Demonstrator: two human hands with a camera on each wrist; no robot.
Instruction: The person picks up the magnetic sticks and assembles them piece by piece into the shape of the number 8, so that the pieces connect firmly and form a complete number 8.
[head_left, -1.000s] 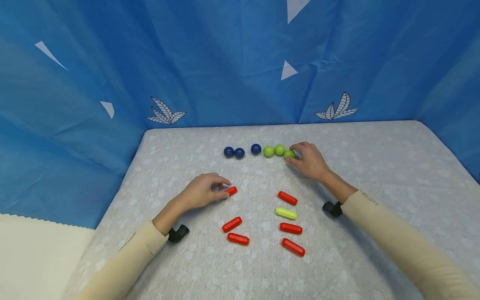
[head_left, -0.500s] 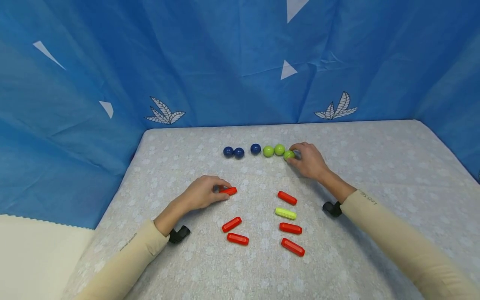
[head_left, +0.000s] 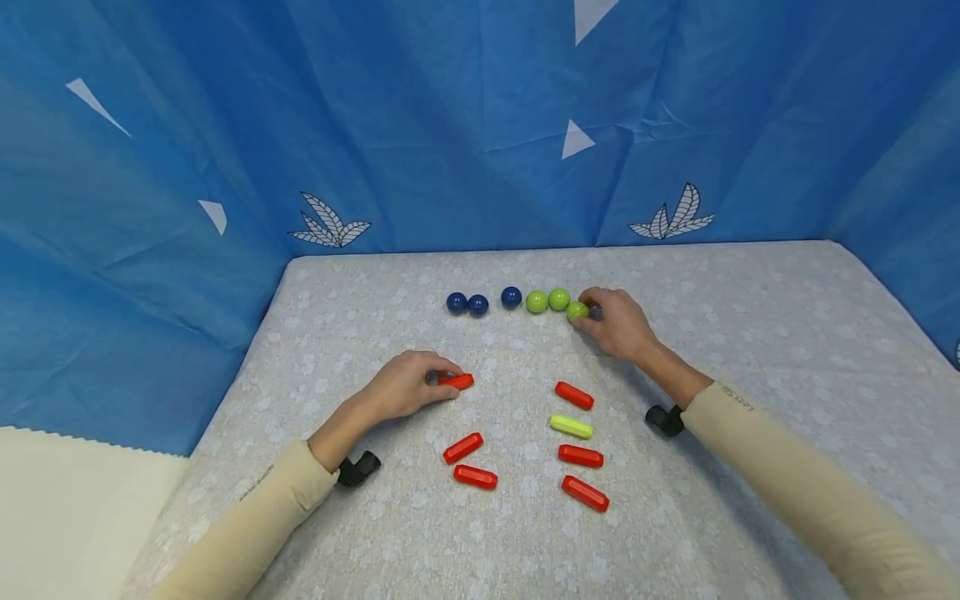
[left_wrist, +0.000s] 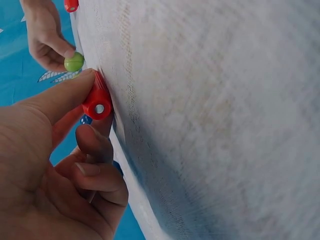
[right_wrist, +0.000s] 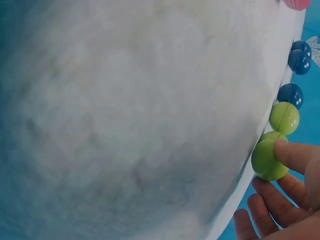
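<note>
My left hand [head_left: 408, 385] pinches a red faceted rod [head_left: 457, 382] between thumb and fingers, left of the table's middle. The left wrist view shows a silvery round spot on the end of this red rod [left_wrist: 99, 107]. Farther back on the right, my right hand [head_left: 618, 323] pinches a green ball [head_left: 577, 311] with thumb and fingertips. In the right wrist view this green ball [right_wrist: 268, 161] overlaps another green one behind it. It forms the right end of a row with two more green balls [head_left: 547, 300] and three dark blue balls [head_left: 477, 306].
Two red rods [head_left: 469, 462] lie nearer, below my left hand. On the right, a column holds red rods [head_left: 582, 456] and one yellow-green ribbed rod [head_left: 572, 427]. A patterned grey cloth covers the table [head_left: 360, 533]. Blue curtain [head_left: 480, 125] hangs behind and at both sides.
My left fingers have closed on the red rod, which has shifted slightly left. My right hand stays at the green ball with hardly any movement.
</note>
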